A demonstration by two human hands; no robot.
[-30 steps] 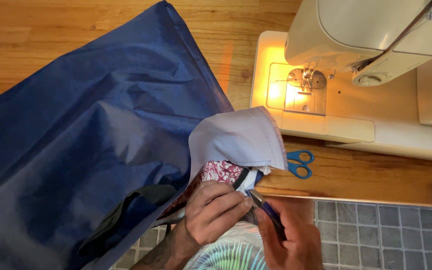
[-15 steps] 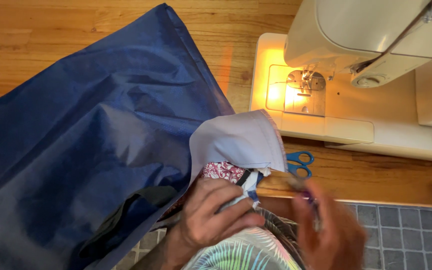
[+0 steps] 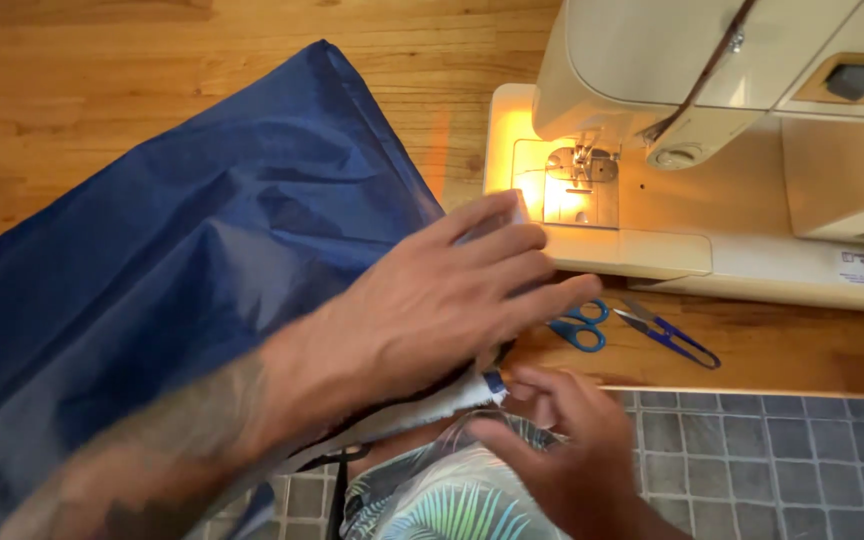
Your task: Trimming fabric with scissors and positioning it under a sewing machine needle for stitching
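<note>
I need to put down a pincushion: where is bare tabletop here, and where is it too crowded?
Bare wood lies along the table's far edge, beyond the navy fabric and left of the sewing machine. A smaller strip lies right of the thread snips, below the machine's base. Crowded: the near edge, where the left hand, right hand and blue-handled scissors meet.

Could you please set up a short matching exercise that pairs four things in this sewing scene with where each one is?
Things:
1. left hand
2. right hand
3. blue-handled scissors
4. thread snips

Places:
A. on the wooden table, farthest right of the tools
B. spread flat over the navy fabric
C. at the fabric's edge, below the table edge
D. on the table beside the left fingertips

Pairs: 1-B, 2-C, 3-D, 4-A
</note>
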